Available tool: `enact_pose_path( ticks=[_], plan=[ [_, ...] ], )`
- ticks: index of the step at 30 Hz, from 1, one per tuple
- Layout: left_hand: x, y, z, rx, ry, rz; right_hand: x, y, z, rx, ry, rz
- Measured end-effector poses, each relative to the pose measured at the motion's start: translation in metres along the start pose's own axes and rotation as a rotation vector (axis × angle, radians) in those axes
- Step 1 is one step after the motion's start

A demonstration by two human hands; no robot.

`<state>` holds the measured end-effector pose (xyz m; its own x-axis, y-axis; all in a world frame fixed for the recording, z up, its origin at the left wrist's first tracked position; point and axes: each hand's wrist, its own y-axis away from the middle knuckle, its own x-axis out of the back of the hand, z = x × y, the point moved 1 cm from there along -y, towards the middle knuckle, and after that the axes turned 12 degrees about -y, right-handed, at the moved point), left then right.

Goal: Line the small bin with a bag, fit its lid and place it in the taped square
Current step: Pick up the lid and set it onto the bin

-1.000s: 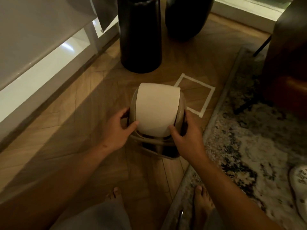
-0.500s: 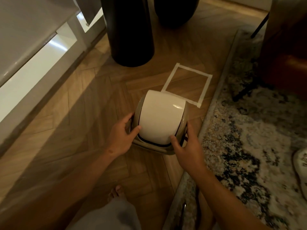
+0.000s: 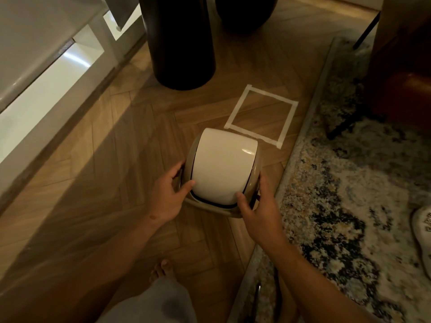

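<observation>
Wood floor [image 3: 130,145] is running under me in a dim room, a rug [image 3: 349,183] lying along its right edge and two dark vases [image 3: 182,43] standing ahead. I am holding the bin [image 3: 224,169] between both palms: my left hand [image 3: 166,194] is clamping its left side with the thumb lying on the white lid [image 3: 224,164], and my right hand [image 3: 258,206] is pressing the right side, thumb on the lid's near edge. The lid is sitting on the rim. The square [image 3: 261,115] is lying ahead and a little to my right, its near tape edge partly covered by the bin's far side, so I am judging the move as a short push forward and rightward, with the right hand nearer the target. The bin's body is hiding under the lid, so I am not seeing the bag, nor whether the base is touching the floor. My fingers on the far sides are also hidden.
</observation>
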<state>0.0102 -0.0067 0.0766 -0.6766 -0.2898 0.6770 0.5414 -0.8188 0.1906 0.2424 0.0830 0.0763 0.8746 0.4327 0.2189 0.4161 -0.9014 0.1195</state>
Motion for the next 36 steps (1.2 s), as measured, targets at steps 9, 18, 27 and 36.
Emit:
enact_pose_path(
  ticks=[9,18,27,36],
  plan=[
    [-0.008,0.002,-0.01,0.011,0.031,0.005,0.0,-0.001,0.007,-0.032,-0.085,-0.037],
    [0.001,-0.002,-0.006,0.04,0.095,-0.086,0.013,-0.005,-0.002,-0.075,-0.063,-0.124],
    [0.037,-0.091,0.025,0.005,0.091,-0.082,0.052,-0.113,-0.03,-0.145,-0.018,0.03],
    [0.031,-0.138,0.06,-0.044,0.028,-0.485,0.044,-0.16,-0.029,-0.346,0.041,-0.253]
  ],
)
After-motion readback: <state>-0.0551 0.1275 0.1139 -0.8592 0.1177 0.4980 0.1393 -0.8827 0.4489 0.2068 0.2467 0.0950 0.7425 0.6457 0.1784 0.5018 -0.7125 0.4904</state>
